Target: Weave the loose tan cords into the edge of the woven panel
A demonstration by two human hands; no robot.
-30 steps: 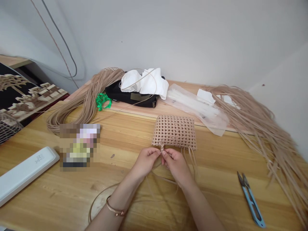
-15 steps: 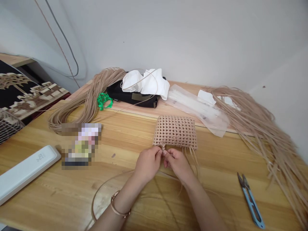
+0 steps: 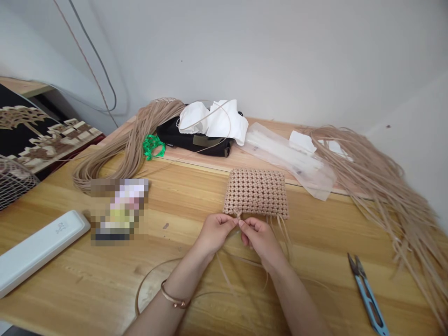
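A tan woven pouch (image 3: pixel 257 191) of knotted cord lies on the wooden table, just beyond my fingertips. At its near edge, left of the middle, my left hand (image 3: pixel 217 232) and my right hand (image 3: pixel 258 237) meet, each closed in a pinch on the thin tan cord (image 3: pixel 238 216) where it leaves the weave. The pinched spot is small and partly covered by my fingers. Loose cord ends (image 3: pixel 282 228) hang from the pouch's near right corner. A long cord (image 3: pixel 149 275) loops over the table beneath my forearms.
Thread snips (image 3: pixel 367 296) with blue handles lie at the right. Bundles of tan cord spread at the back left (image 3: pixel 129 140) and right (image 3: pixel 388 186). Between them are a black bag (image 3: pixel 196 142) with white tissue (image 3: pixel 224 121) and a plastic sleeve (image 3: pixel 290 161). A white case (image 3: pixel 45 249) sits left.
My left hand's fingers have straightened somewhat and the two hands have shifted slightly around the same cord. The cord beneath my forearms has moved. The pouch stays in place.
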